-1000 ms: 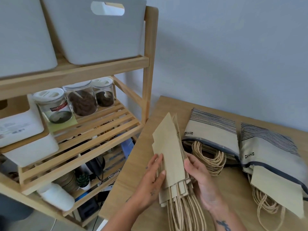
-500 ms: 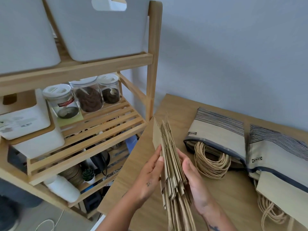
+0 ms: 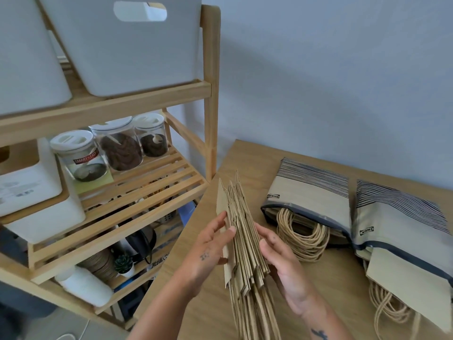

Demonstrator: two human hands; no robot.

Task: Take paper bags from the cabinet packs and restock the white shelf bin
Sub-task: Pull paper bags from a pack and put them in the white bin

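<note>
A jar on the shelf bore a red label beginning "SMART"; the rest was unclear. Each of the two striped packs on the table carried a small dark logo, not legible. The bags stood edge-on between both hands, above the table's left side. The left hand pinched the outermost bag, fingertips over its edge. The right hand pressed nearly straight fingers against the opposite face. The stack's long axis ran away from the person, folded bottoms far, handles near. The white bin sat on the top shelf.
</note>
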